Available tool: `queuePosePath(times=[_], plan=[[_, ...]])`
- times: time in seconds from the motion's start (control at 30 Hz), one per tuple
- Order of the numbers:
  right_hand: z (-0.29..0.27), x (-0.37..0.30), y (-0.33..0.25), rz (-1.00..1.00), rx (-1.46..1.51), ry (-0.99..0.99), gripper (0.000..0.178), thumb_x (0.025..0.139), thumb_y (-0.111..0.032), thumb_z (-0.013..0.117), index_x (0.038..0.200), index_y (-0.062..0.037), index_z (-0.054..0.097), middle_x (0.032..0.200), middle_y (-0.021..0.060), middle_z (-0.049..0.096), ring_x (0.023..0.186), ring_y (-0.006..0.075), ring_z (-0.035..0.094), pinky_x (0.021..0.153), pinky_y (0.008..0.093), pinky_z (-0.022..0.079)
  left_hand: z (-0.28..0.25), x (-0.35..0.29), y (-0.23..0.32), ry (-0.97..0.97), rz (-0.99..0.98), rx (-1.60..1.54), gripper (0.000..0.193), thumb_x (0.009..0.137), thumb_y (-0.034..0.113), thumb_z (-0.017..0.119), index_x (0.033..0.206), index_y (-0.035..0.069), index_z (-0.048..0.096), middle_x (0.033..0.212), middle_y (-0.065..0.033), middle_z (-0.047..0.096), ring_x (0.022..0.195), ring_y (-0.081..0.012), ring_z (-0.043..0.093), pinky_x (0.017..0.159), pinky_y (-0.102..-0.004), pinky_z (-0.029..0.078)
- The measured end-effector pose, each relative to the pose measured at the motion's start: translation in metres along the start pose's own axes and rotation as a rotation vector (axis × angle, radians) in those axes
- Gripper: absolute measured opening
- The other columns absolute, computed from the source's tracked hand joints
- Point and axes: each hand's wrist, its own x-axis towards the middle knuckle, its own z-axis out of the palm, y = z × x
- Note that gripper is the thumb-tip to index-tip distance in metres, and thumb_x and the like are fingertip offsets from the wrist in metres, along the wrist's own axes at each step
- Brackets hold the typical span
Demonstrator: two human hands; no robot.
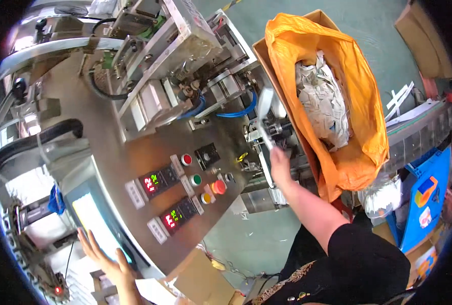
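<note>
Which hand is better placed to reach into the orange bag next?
Probably the right hand: it is near the orange bag, while the left hand is away by the lit screen.

The person wears a black top (368,262) with a short, loose sleeve (340,239) that ends in a plain edge on the right upper arm (323,222). A beige-brown patterned band of trim (287,284) runs slantwise over the black cloth, and small shiny ornaments (301,295) sit beside it. Both the left hand (105,259) and the right hand (281,166) are bare, as are the visible forearms.
</note>
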Motion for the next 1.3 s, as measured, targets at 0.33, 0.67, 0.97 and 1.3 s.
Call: queuePosePath(times=[0.33,0.67,0.97,1.3], plan=[[-0.214,-0.153,0.014,0.081,-0.249,-0.741,0.020,0.076,-0.008,0.056,0.089,-0.0027,0.042,0.072,0.0128,0.055,0.068,0.0204,0.057,0.059,0.0328,0.044,0.036,0.001,0.188,-0.466,0.498,-0.240,0.065,0.073,0.033,0.061,0.124,0.002,0.039,0.123,-0.0165,0.045,0.085,-0.0283,0.060,0.071,-0.0378,0.050],[-0.407,-0.235,0.071,0.164,-0.665,-0.671,0.022,0.085,-0.022,0.047,0.097,-0.0058,0.056,0.090,0.0184,0.057,0.089,0.0350,0.055,0.074,0.0423,0.044,0.134,0.048,0.199,-0.656,0.228,0.332,0.067,0.076,0.021,0.051,0.131,-0.006,0.025,0.137,-0.0211,0.029,0.081,-0.0278,0.064,0.068,-0.0391,0.050],[-0.479,-0.283,0.078,0.255,-0.817,-0.489,0.018,0.074,-0.020,0.057,0.084,-0.0066,0.059,0.082,0.0144,0.059,0.080,0.0327,0.057,0.070,0.0412,0.046,0.144,0.068,0.223,-0.684,0.055,0.374,0.069,0.077,0.024,0.051,0.133,-0.005,0.022,0.135,-0.0214,0.033,0.088,-0.0269,0.062,0.076,-0.0374,0.050],[-0.535,-0.321,0.094,0.482,-1.010,-0.205,0.017,0.071,-0.019,0.058,0.080,-0.0052,0.055,0.079,0.0186,0.058,0.076,0.0377,0.057,0.067,0.0459,0.045,0.250,0.028,0.340,-0.688,0.244,-0.636,0.063,0.075,0.028,0.054,0.129,0.003,0.036,0.129,-0.0214,0.040,0.115,-0.0353,0.043,0.096,-0.0375,0.037]])
